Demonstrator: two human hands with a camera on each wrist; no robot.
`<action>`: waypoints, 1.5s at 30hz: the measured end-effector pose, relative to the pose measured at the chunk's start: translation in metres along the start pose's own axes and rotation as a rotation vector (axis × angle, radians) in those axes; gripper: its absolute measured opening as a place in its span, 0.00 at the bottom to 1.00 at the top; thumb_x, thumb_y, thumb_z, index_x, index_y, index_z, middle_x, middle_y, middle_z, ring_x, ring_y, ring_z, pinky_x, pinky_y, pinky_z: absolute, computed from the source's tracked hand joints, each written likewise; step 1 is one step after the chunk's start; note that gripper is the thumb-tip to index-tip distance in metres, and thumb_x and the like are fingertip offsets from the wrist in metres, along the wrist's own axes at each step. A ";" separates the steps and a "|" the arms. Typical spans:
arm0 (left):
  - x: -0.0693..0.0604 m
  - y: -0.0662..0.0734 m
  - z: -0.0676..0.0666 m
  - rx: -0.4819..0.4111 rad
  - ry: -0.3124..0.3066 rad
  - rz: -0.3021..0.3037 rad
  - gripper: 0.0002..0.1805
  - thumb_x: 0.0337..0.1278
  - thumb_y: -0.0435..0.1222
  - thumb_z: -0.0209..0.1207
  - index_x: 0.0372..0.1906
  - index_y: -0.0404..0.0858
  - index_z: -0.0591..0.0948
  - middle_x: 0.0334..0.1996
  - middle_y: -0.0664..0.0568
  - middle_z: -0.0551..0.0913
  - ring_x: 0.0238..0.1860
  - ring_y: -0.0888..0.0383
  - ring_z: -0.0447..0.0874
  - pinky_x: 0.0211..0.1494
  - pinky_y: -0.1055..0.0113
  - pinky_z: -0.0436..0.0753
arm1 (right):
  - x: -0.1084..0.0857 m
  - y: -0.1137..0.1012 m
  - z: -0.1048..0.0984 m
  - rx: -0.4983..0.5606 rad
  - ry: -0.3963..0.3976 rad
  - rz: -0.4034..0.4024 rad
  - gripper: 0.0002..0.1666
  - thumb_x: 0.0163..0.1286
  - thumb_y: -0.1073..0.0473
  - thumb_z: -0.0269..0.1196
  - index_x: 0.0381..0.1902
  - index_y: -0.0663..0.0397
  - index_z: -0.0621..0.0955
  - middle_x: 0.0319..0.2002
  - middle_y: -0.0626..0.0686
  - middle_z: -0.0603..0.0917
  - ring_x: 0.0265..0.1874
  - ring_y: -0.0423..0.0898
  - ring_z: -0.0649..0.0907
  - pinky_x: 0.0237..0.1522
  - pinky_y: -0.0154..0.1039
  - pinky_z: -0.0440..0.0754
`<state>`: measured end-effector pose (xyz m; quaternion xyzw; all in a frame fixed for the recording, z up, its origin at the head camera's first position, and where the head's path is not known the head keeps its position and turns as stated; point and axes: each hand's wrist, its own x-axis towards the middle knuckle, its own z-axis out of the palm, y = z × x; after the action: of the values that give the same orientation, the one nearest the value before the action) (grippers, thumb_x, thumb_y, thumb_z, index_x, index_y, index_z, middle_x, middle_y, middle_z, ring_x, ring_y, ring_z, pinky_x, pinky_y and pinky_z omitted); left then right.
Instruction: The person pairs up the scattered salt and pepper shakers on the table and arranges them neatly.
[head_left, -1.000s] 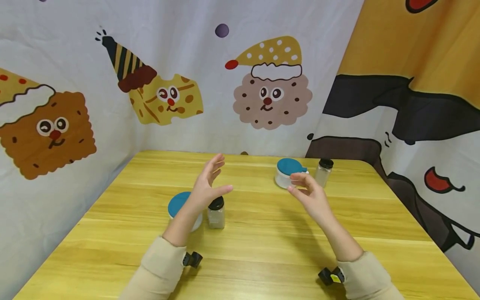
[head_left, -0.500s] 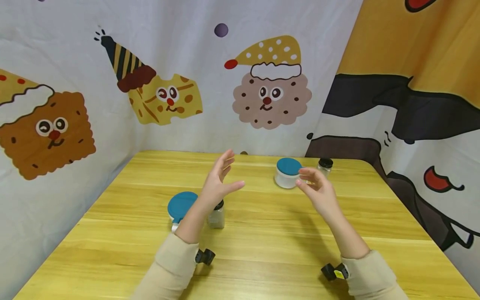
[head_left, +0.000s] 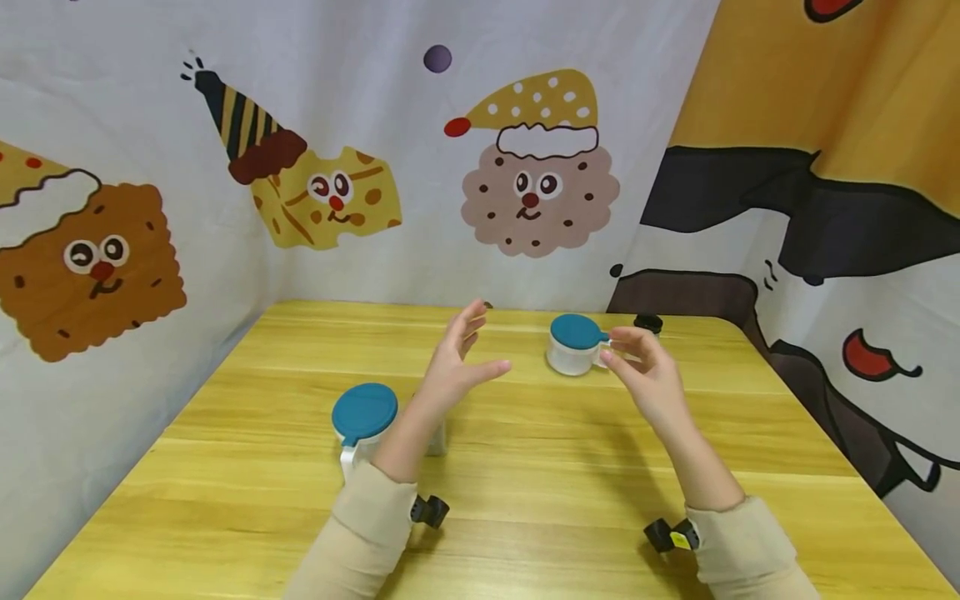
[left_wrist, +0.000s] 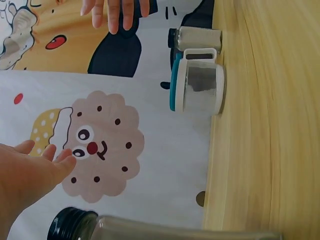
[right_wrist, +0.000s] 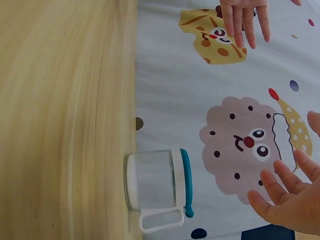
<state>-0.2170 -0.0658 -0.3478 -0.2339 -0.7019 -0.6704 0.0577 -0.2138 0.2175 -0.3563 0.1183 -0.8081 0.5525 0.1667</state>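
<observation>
My left hand (head_left: 461, 358) hovers over the middle of the table with fingers and thumb spread, holding nothing. Below its forearm stands a small bottle (head_left: 438, 437), mostly hidden in the head view; its black cap (left_wrist: 72, 224) shows in the left wrist view. Left of that forearm is a handled jar with a blue lid (head_left: 365, 411). My right hand (head_left: 651, 379) hangs in the air, fingers gently bent and apart from the thumb. Beyond it, a second blue-lidded handled jar (head_left: 572, 354) and a black-capped bottle (head_left: 648, 323) stand upright; clear walls show on this jar (right_wrist: 152, 177).
A wooden table (head_left: 517, 508) carries everything. Printed cloth (head_left: 375, 275) with cartoon biscuits and cheese hangs behind it and at both sides. Each sleeve cuff bears a small black camera (head_left: 431, 511).
My left hand has drifted right, so its forearm now covers most of the near bottle and uncovers the left jar's handle. My right hand has shifted slightly right, in front of the far bottle.
</observation>
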 end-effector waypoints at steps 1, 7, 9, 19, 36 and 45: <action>0.001 0.000 0.001 0.001 0.000 -0.003 0.49 0.50 0.33 0.68 0.75 0.41 0.54 0.71 0.48 0.57 0.70 0.53 0.55 0.71 0.61 0.54 | 0.001 -0.001 0.000 -0.001 0.003 -0.004 0.26 0.69 0.54 0.62 0.58 0.63 0.72 0.55 0.55 0.77 0.56 0.55 0.74 0.53 0.31 0.73; 0.005 0.004 0.007 -0.020 -0.022 -0.017 0.49 0.51 0.30 0.66 0.75 0.38 0.51 0.71 0.45 0.56 0.71 0.49 0.53 0.71 0.60 0.53 | 0.004 -0.003 -0.003 -0.020 0.028 -0.014 0.24 0.69 0.55 0.62 0.57 0.64 0.73 0.54 0.55 0.78 0.54 0.52 0.75 0.53 0.33 0.73; 0.004 0.012 0.010 -0.021 -0.036 -0.025 0.49 0.52 0.30 0.65 0.75 0.35 0.50 0.72 0.43 0.55 0.71 0.47 0.52 0.71 0.58 0.52 | 0.004 -0.003 -0.005 -0.025 0.037 -0.012 0.24 0.69 0.55 0.62 0.57 0.63 0.73 0.53 0.54 0.78 0.53 0.49 0.75 0.52 0.32 0.73; 0.006 0.024 0.026 -0.021 -0.065 -0.050 0.48 0.52 0.33 0.66 0.74 0.32 0.50 0.71 0.40 0.55 0.71 0.43 0.51 0.71 0.54 0.51 | 0.006 0.005 -0.015 -0.001 0.081 -0.003 0.26 0.68 0.54 0.62 0.57 0.65 0.73 0.52 0.50 0.77 0.54 0.52 0.75 0.48 0.28 0.75; 0.024 -0.016 0.045 -0.012 0.019 -0.091 0.49 0.49 0.36 0.69 0.74 0.41 0.55 0.69 0.50 0.60 0.68 0.53 0.58 0.70 0.63 0.56 | 0.012 0.009 -0.025 -0.053 0.149 0.003 0.26 0.68 0.52 0.62 0.57 0.63 0.74 0.50 0.48 0.77 0.50 0.41 0.75 0.50 0.33 0.72; 0.030 -0.029 0.060 -0.076 0.043 -0.130 0.48 0.51 0.35 0.68 0.75 0.41 0.54 0.70 0.48 0.59 0.69 0.50 0.57 0.70 0.60 0.56 | 0.014 0.011 -0.028 -0.023 0.178 0.043 0.27 0.68 0.50 0.62 0.57 0.63 0.74 0.49 0.48 0.76 0.50 0.41 0.74 0.48 0.28 0.72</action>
<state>-0.2416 -0.0004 -0.3680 -0.1752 -0.6881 -0.7038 0.0201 -0.2274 0.2473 -0.3510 0.0495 -0.7987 0.5549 0.2274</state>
